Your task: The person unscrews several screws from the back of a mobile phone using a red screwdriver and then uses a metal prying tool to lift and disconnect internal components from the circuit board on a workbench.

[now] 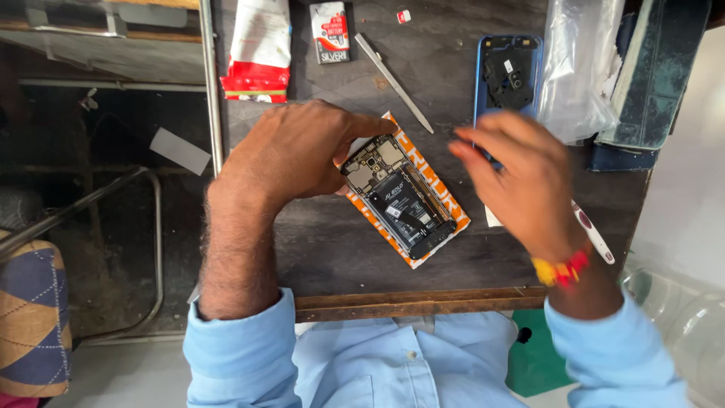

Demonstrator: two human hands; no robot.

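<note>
Phone (399,195): back removed, battery and circuit board exposed; lies tilted on an orange-and-white card (445,198) at mid tabletop (332,249).

Back cover (507,75): blue, inside face up, set apart at upper right beside a clear plastic bag (578,72). Opening step judged done; the battery sits in place, so inner work appears not yet far along.

Left hand (291,155): fingers (362,125) curled over the phone's top-left corner, pinning it to the card.

Right hand (521,177): raised above the tabletop just right of the phone, blurred; a dark slim tool seems pinched at the fingertips, but whether they grip it cannot be told.

Other items: metal tweezers (393,81) above the phone; toothbrush (593,234) under the right wrist; small boxed battery pack (331,32); red-and-white packet (258,49), both at the far edge.
</note>
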